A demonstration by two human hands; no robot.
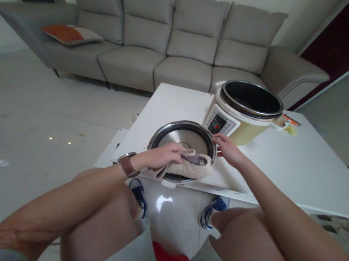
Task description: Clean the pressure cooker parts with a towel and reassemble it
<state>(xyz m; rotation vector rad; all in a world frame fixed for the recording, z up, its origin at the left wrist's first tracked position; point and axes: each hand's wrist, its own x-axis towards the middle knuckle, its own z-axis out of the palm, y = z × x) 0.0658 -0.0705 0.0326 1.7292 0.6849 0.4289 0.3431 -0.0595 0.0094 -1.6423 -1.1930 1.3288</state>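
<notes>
A round pressure cooker lid [174, 135] lies with its metal inner face up at the front edge of the white table. My left hand [169, 154], with a brown watch on its wrist, grips a cream and dark grey cloth [189, 168] that rests on the near part of the lid. On the lid's right rim, my right hand [227, 149] pinches the edge between thumb and fingers. Just behind that hand stands the electric pressure cooker [224, 126], lidless, its dark inner pot [251, 98] showing and its button panel facing me.
The white table [285, 171] reaches far to the right. An orange and dark object [292, 119] and something yellowish lie behind the cooker. A grey sofa [185, 71] with an orange and white cushion [69, 34] stands beyond. My knees and shoes are below the table's front edge.
</notes>
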